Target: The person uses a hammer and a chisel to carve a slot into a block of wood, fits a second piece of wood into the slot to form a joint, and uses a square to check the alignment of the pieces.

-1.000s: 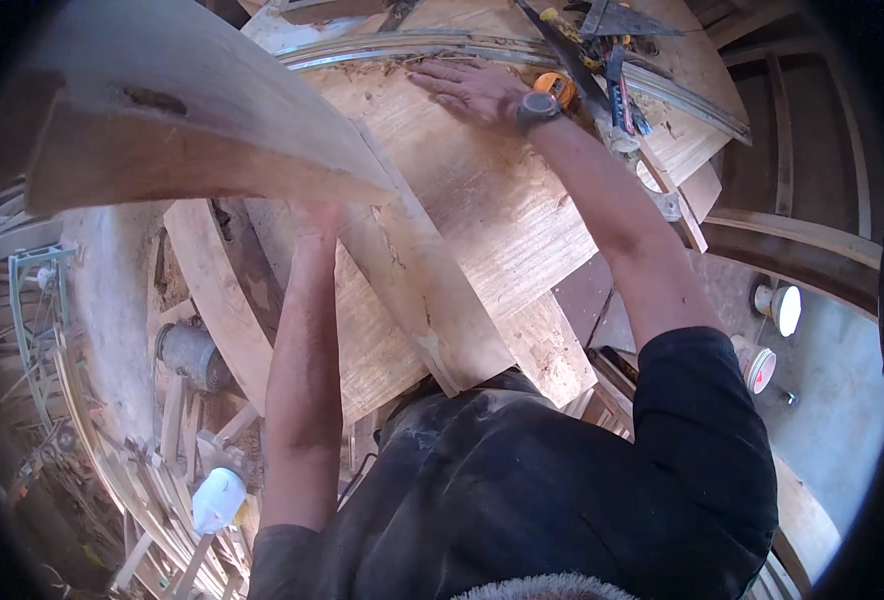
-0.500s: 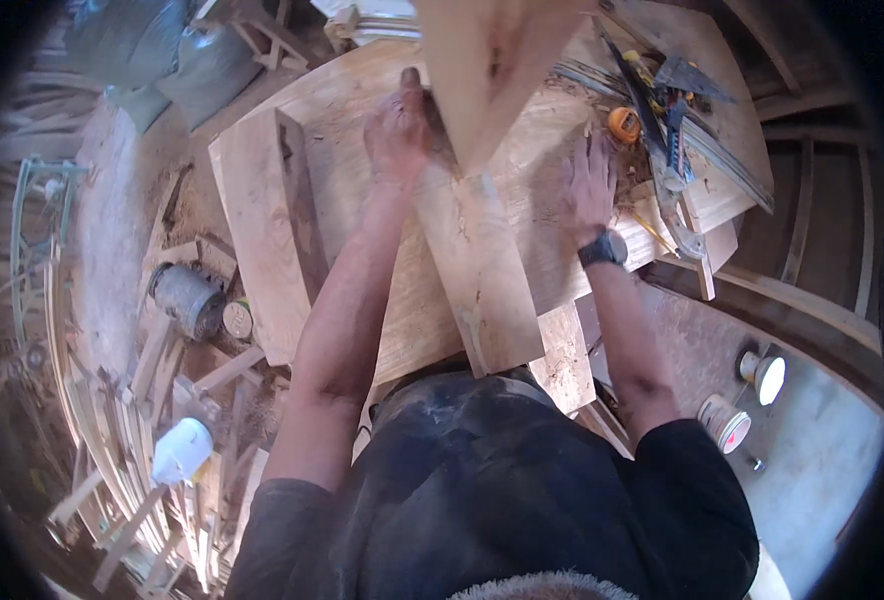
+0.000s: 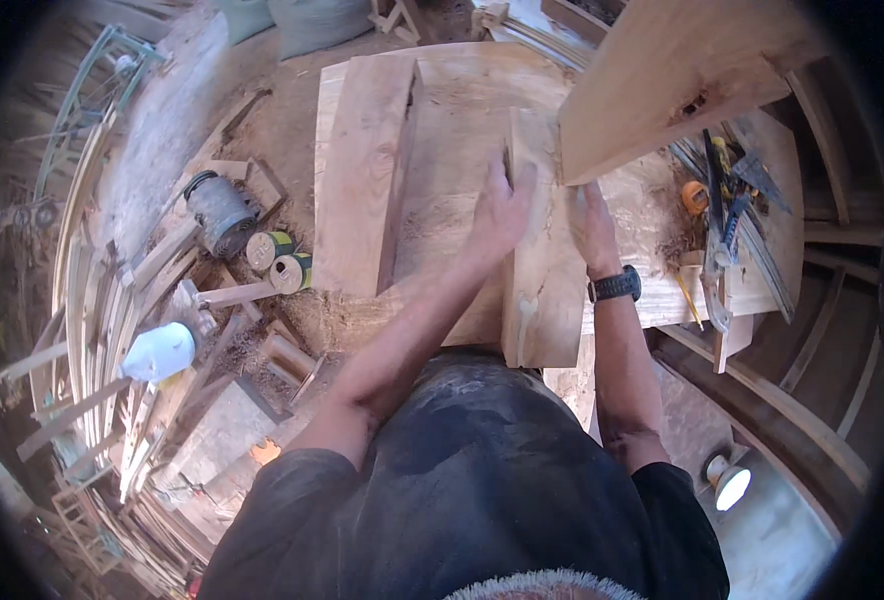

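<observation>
A thick wooden beam point(image 3: 547, 300) lies on the pale workbench top point(image 3: 452, 190), its near end close to my waist. At its left edge my left hand point(image 3: 507, 208) grips it, slightly blurred, thumb over the upper side. My right hand point(image 3: 594, 238), with a dark watch on the wrist, holds the beam's right side, fingers pointing away from me and partly hidden. Just beyond that hand, a tall wooden block point(image 3: 662, 95) stands up toward the camera, its lower corner close to the beam. Another thick beam point(image 3: 367, 180) rests on the bench at the left.
Right of the hands lie an orange tape measure point(image 3: 695, 197), a pencil point(image 3: 689, 298), a blue-handled tool point(image 3: 734, 220) and metal strips. On the floor at left are a grey metal canister point(image 3: 220, 213), small cans point(image 3: 290, 272), a white jug point(image 3: 160, 352) and scattered timber offcuts.
The view has swung left. My right hand has gone from lying spread on the bench to the middle beam's right side; my left hand has come nearer along its left edge.
</observation>
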The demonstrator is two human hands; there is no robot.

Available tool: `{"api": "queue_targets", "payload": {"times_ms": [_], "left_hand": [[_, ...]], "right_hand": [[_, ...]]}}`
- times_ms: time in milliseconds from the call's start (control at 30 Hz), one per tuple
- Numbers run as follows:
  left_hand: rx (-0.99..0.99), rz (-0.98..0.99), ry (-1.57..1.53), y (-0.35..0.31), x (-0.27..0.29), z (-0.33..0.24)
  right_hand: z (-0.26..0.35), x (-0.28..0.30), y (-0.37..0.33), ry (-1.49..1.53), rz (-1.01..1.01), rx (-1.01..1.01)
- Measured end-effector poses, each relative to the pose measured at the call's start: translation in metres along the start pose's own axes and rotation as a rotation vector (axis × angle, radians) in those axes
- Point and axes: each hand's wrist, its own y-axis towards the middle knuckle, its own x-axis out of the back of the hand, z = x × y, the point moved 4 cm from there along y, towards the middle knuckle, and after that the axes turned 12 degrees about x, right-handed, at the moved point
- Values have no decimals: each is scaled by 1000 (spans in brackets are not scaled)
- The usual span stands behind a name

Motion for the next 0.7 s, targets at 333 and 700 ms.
{"api": "queue_targets", "payload": {"times_ms": [333, 700], "left_hand": [[-19, 3, 62, -9, -1, 6], [82, 133, -144, 16, -3, 30]], "right_hand": [[-56, 7, -1, -416, -120, 333], [-7, 7, 54, 482, -45, -33]]}}
